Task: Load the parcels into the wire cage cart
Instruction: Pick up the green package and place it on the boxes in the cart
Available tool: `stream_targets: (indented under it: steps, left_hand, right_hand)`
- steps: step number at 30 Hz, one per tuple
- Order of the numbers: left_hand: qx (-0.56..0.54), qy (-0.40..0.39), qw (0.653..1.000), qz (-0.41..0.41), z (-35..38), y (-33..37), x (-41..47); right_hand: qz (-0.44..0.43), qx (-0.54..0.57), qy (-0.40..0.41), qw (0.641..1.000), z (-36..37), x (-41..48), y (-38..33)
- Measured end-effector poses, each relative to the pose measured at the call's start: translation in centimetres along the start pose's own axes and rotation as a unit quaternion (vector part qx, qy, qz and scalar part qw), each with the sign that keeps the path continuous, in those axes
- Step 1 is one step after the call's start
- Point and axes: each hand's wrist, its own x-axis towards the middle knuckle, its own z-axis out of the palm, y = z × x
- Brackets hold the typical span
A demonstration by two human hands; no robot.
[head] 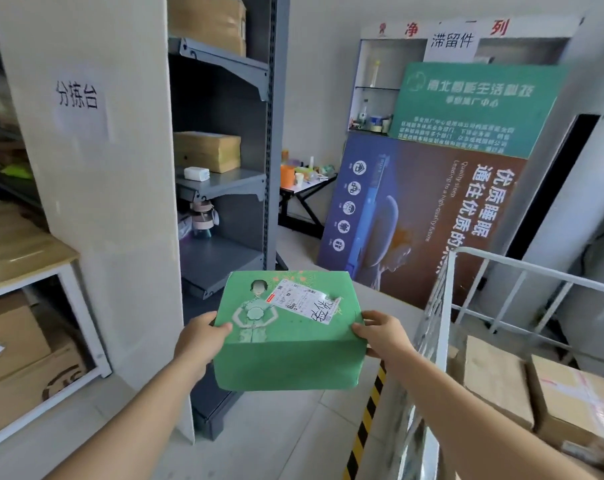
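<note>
With left hand (pixel 200 341) and right hand (pixel 383 336) pinching the green parcel (pixel 286 355) by its sides, just swing right over the wire cage cart (pixel 522 268) rail and lower flat beside the brown boxes (pixel 494 379).

- Standing beside a white pillar (pixel 96 202): grey shelving (pixel 224 188), holding a brown box (pixel 207 150).
- Leaning against the far wall: a blue-and-brown poster (pixel 414 216), with a green board (pixel 473 105) above it.
- Running along the floor: a yellow-black stripe (pixel 365 420).
</note>
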Motion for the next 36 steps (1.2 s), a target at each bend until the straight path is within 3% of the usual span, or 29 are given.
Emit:
stream_targets:
  steps: [8,17,27,36]
  left_hand:
    - [0.019,-0.099,0.991,0.085,6.6,8.9,15.0]
    - [0.056,-0.209,0.963,0.163,20.9,18.2,25.9]
    - [0.049,-0.313,0.927,0.202,38.5,27.4,29.1]
    - [0.069,-0.465,0.851,0.233,55.6,33.6,27.4]
  right_hand:
    - [0.016,0.042,0.114,0.993,-1.7,11.5,-4.1]
    - [0.035,0.088,0.234,0.968,-9.9,20.9,-5.4]
    - [0.053,0.126,0.353,0.925,-21.3,27.1,-4.2]
    - [0.089,0.157,0.494,0.851,-30.6,27.2,-1.3]
